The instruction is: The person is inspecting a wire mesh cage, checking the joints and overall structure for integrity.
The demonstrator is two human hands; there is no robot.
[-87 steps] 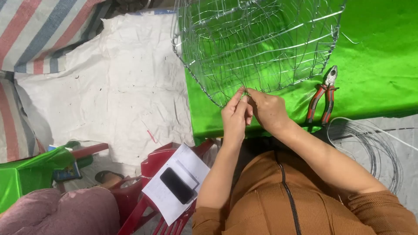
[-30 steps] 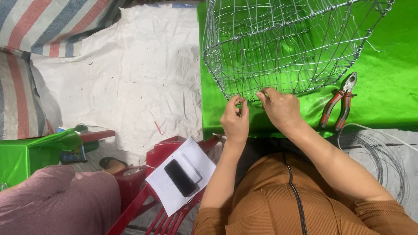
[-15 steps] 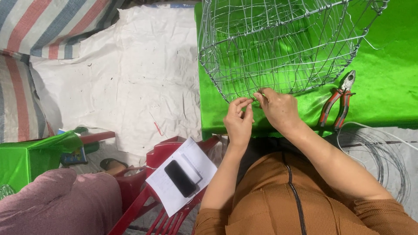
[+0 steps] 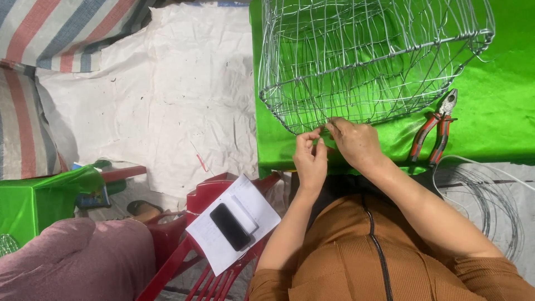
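Green table (image 4: pixel 501 83) bearing wire cage (image 4: pixel 368 61) | left hand (image 4: pixel 311 159), right hand (image 4: pixel 354 142) both pinching cage's 6 o'clock rim wire | pliers (image 4: pixel 434 127) lying at 3 o'clock of hands

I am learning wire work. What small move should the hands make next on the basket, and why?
Probably one more twist of the thin wire: both the left hand and right hand pinch at the lower rim of the wire basket, and the pliers lie unused beside it.

silver wire basket (image 4: pixel 368 61), green cloth (image 4: pixel 501 111), red-handled pliers (image 4: pixel 433 131)
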